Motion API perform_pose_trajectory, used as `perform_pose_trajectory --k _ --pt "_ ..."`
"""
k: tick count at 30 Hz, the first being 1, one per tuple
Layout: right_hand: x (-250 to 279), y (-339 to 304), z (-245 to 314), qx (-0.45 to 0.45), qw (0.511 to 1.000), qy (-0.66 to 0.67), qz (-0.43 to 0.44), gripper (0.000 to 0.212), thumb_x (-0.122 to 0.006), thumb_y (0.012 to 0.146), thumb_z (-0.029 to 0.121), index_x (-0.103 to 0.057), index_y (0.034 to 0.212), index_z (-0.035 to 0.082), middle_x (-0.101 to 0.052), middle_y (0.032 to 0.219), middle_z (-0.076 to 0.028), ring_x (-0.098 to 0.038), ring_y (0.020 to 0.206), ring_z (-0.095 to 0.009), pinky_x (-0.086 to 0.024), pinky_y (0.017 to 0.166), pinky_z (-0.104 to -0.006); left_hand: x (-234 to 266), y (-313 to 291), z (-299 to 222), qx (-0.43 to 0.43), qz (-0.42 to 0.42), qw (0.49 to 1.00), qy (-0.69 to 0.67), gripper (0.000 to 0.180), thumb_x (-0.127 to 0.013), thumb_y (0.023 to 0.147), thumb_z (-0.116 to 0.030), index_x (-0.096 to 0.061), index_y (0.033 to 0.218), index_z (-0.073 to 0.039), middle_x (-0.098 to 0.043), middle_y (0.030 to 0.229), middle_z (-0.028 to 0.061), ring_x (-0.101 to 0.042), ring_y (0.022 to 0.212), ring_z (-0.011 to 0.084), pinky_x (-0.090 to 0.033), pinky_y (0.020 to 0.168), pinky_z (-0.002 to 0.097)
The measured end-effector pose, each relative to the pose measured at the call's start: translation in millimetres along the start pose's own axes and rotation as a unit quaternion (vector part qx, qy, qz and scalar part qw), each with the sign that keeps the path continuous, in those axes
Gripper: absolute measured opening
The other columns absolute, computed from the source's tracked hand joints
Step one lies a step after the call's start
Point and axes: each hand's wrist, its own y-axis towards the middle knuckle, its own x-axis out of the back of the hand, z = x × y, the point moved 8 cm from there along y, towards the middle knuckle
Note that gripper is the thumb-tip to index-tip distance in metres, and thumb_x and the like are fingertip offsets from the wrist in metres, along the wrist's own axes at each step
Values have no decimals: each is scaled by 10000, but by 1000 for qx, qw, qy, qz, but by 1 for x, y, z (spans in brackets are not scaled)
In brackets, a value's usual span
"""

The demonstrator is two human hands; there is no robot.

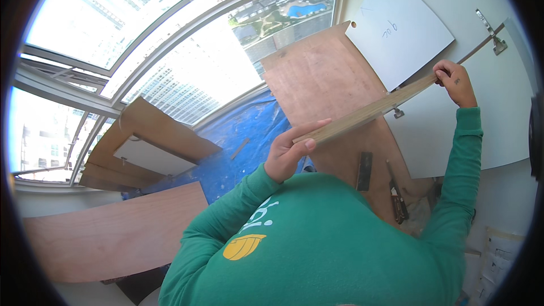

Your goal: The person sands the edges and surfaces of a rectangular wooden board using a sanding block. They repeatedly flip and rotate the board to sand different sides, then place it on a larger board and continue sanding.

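A narrow wooden strip (368, 111) is held up in front of me, slanting from lower left to upper right. My left hand (287, 152) grips its near end, the thumb on the upper face and the fingers along the far side. At the other end, my right hand (457, 84) pinches the strip between thumb and bent fingers. Behind and below it, a large plywood sheet (323, 73) reaches from the floor toward the window. White cabinet doors with metal hinges (398, 113) stand to the right, one close behind the strip.
A blue plastic sheet (258, 118) covers the floor by the windows. Brown boards (158, 127) and a white panel (153, 156) lean at the left; a plywood plank (113, 229) lies nearer. A dark flat block (364, 171) and hand tools (399, 204) rest below my right arm.
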Motion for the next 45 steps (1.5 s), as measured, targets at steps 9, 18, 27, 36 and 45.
perform_pose_trajectory --k 9,18,27,36,45 --pt "-3 20 5 -80 992 34 92 73 -607 975 57 -621 916 18 -668 795 -70 -703 659 -153 -571 586 -293 5 2 1 -4 -12 1000 12 464 -592 1062 -190 -580 1461 46 -584 1532 182 -555 1407 267 -414 1200 415" --pt "-5 24 -3 -88 991 9 97 89 -571 975 95 -594 905 43 -644 774 -58 -685 637 -150 -547 559 -287 5 3 1 -6 -10 1000 13 474 -587 1063 -198 -572 1464 54 -581 1529 203 -549 1417 292 -410 1208 431" --pt "-7 16 -10 -113 991 47 60 136 -550 972 127 -592 880 37 -645 749 -65 -687 635 -157 -546 559 -291 3 2 -1 -11 -10 1000 22 482 -583 1054 -193 -569 1465 59 -586 1519 215 -555 1411 301 -414 1204 435" --pt "2 10 -20 -141 986 82 -20 204 -567 1020 155 -558 844 51 -562 722 -35 -594 610 -149 -541 631 -308 9 5 3 -1 -22 1000 18 489 -598 1059 -233 -582 1466 37 -618 1494 166 -574 1374 247 -421 1189 404" --pt "-6 -12 34 67 995 -59 45 144 -663 960 83 -703 1080 14 -606 919 -57 -618 943 -180 -513 867 -321 6 3 2 -9 -13 1000 21 480 -593 1065 -212 -573 1472 42 -599 1516 170 -560 1393 251 -411 1197 404"
